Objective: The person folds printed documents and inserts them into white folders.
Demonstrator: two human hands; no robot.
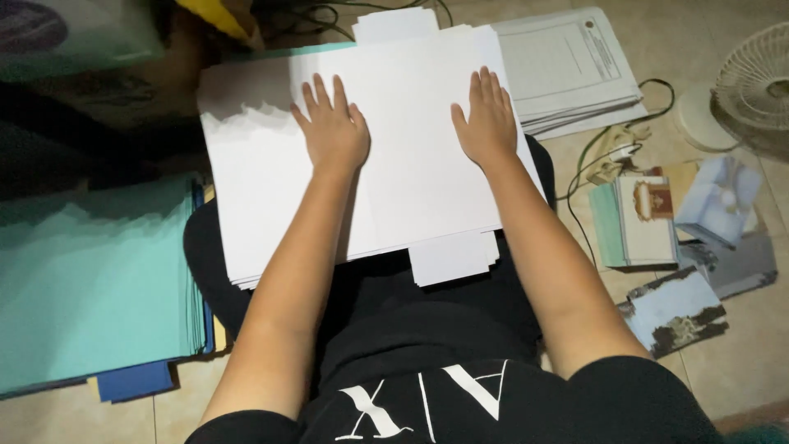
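— White paper everywhere. What are the hands on?

— Both press flat on a stack of large white paper sheets (411,164) lying across the person's lap. The left hand (333,127) rests near the middle of the top sheet, the right hand (486,119) towards its right edge. Fingers of each are stretched out and slightly spread, palms down, gripping nothing.

— Is the stack tidy?

— No. The sheets are fanned out, edges stepping off to the left, and a smaller white bundle pokes out at the near edge and at the far edge.

— What lies around it?

— On the tiled floor (740,353), a pile of teal card sheets (90,288) with dark blue ones beneath sits just left of the lap. A stack of printed grey-white documents (567,70) lies beyond the right hand. Further right are picture cards and photo prints (682,238), a dark cable (600,148) winding between them, and a white round fan (752,78) at the edge.

— Anything blocking the hands?

— Nothing lies over them.
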